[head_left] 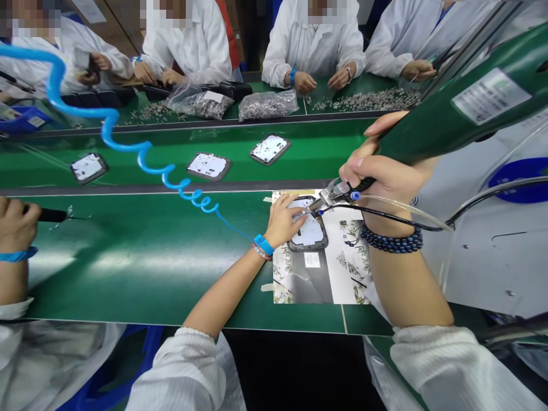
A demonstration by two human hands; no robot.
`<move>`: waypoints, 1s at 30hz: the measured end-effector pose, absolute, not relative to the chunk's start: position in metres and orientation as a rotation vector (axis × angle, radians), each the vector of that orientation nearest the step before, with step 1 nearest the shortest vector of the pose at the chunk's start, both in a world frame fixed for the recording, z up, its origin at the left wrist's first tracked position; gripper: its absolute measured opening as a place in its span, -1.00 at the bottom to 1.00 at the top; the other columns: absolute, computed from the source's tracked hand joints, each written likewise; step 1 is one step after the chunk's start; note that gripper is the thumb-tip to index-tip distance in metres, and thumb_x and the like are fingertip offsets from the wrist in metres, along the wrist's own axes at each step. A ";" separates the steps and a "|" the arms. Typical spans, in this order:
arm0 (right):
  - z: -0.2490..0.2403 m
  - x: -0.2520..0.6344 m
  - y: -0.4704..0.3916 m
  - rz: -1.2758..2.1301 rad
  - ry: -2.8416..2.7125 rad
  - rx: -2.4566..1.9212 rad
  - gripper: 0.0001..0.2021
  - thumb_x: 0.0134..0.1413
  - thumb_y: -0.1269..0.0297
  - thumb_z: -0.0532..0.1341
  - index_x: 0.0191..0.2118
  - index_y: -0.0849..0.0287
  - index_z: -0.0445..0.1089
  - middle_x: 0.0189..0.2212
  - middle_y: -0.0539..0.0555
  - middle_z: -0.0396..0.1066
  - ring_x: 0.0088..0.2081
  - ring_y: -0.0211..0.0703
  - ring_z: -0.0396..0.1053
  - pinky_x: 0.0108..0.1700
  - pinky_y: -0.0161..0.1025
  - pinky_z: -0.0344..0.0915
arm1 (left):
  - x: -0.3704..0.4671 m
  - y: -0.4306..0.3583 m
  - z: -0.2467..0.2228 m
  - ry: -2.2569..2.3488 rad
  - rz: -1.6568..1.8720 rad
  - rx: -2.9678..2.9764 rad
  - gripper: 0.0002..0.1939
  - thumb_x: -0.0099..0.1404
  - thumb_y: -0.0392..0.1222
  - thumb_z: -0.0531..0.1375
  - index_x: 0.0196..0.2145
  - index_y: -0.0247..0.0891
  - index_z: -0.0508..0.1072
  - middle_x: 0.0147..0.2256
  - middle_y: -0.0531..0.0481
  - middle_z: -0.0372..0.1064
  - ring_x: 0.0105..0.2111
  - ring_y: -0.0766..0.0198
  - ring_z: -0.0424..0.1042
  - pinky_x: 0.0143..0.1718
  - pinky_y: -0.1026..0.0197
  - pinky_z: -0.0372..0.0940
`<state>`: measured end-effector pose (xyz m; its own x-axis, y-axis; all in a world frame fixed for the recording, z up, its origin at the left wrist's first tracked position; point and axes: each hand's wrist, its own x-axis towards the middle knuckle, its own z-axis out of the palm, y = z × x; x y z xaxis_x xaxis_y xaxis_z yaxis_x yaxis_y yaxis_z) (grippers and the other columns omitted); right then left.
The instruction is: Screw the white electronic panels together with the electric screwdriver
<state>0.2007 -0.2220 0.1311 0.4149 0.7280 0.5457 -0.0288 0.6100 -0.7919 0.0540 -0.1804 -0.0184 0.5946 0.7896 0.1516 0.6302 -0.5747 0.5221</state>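
1. The white-faced panel [309, 235] lies on the printed sheet [306, 290], toward that sheet's far left corner and close to the far edge of the green workbench [149, 274].
2. The person's right hand [385, 168] is wrapped around the green-bodied tool [454, 123], whose metal nose [329, 197] slants down from the right to the panel's upper part.
3. The left hand [283, 221] rests over the panel's left edge, thumb and forefinger beside the nose; whether they pinch something small there cannot be told, as the tip is too small and partly covered.
4. For a clean contact, the tool would best sit square to the panel's face, pressed evenly rather than leaned sideways.
5. The left hand would do well to brace the frame against sliding, fingertips clear of the tip.
6. The black cable [385, 214] and the blue coiled cord [145, 157], running to the left wristband [264, 244], need slack so neither tugs mid-press.
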 end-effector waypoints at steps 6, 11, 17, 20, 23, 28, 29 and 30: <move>0.134 0.199 -0.222 0.526 -1.033 -0.770 -0.77 -0.28 0.45 0.31 -0.42 0.03 0.34 -0.71 -0.10 0.13 -0.72 -0.29 -0.02 -0.62 -0.15 -0.05 | 0.056 -0.180 -0.019 1.143 0.531 2.431 -0.80 0.36 -0.13 0.22 -0.17 -0.12 0.64 0.22 0.04 0.33 0.31 -0.04 0.12 0.30 -0.15 0.12; 0.131 0.200 -0.219 0.553 -1.039 -0.702 -0.76 -0.30 0.55 0.27 -0.43 0.08 0.38 -0.72 -0.10 0.17 -0.72 -0.30 0.03 -0.62 -0.17 -0.05 | 0.049 -0.180 -0.022 1.149 0.605 2.428 -0.72 0.33 -0.03 0.26 -0.04 -0.06 0.60 0.23 0.02 0.31 0.31 -0.01 0.12 0.32 -0.12 0.08; 0.123 0.204 -0.211 0.586 -1.050 -0.754 -0.79 -0.25 0.52 0.30 -0.42 0.11 0.37 -0.70 -0.13 0.20 -0.73 -0.35 0.03 -0.63 -0.22 0.04 | 0.038 -0.175 -0.027 1.210 0.540 2.382 -0.55 0.24 0.07 0.33 0.05 -0.09 0.55 0.28 -0.08 0.23 0.33 -0.06 0.09 0.30 -0.15 0.07; 0.123 0.204 -0.210 0.593 -1.035 -0.761 -0.77 -0.27 0.56 0.27 -0.43 0.11 0.38 -0.72 -0.13 0.19 -0.73 -0.34 0.04 -0.63 -0.22 0.03 | 0.038 -0.175 -0.027 1.209 0.516 2.391 -0.54 0.23 0.06 0.33 0.06 -0.08 0.54 0.29 -0.08 0.22 0.32 -0.08 0.09 0.30 -0.16 0.06; 0.123 0.205 -0.209 0.596 -1.017 -0.730 -0.76 -0.30 0.59 0.26 -0.45 0.11 0.40 -0.73 -0.12 0.20 -0.74 -0.34 0.03 -0.64 -0.22 -0.02 | 0.039 -0.176 -0.026 1.208 0.510 2.393 -0.54 0.23 0.06 0.33 0.06 -0.07 0.53 0.28 -0.07 0.23 0.32 -0.06 0.10 0.30 -0.14 0.06; 0.122 0.204 -0.206 0.608 -1.016 -0.697 -0.76 -0.32 0.61 0.25 -0.47 0.13 0.38 -0.74 -0.13 0.18 -0.75 -0.35 0.04 -0.66 -0.24 -0.05 | 0.038 -0.175 -0.026 1.201 0.518 2.388 -0.54 0.22 0.06 0.34 0.06 -0.09 0.54 0.28 -0.08 0.23 0.31 -0.06 0.11 0.30 -0.13 0.05; 0.121 0.204 -0.206 0.608 -1.017 -0.690 -0.77 -0.33 0.60 0.25 -0.48 0.13 0.37 -0.74 -0.13 0.17 -0.75 -0.35 0.04 -0.66 -0.25 -0.04 | 0.038 -0.175 -0.026 1.200 0.521 2.386 -0.54 0.22 0.05 0.34 0.05 -0.10 0.54 0.28 -0.09 0.23 0.31 -0.06 0.11 0.30 -0.12 0.06; 0.121 0.204 -0.206 0.607 -1.017 -0.685 -0.77 -0.33 0.60 0.25 -0.48 0.13 0.36 -0.74 -0.14 0.16 -0.75 -0.36 0.03 -0.66 -0.25 -0.02 | 0.038 -0.175 -0.026 1.199 0.523 2.385 -0.54 0.22 0.05 0.35 0.05 -0.10 0.54 0.28 -0.09 0.24 0.31 -0.06 0.12 0.30 -0.12 0.06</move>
<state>0.2039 -0.2058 0.1207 0.4016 0.7319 0.5505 -0.1376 0.6425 -0.7538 0.0383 -0.1753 -0.0262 0.5580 0.8176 0.1424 0.6603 -0.5413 0.5205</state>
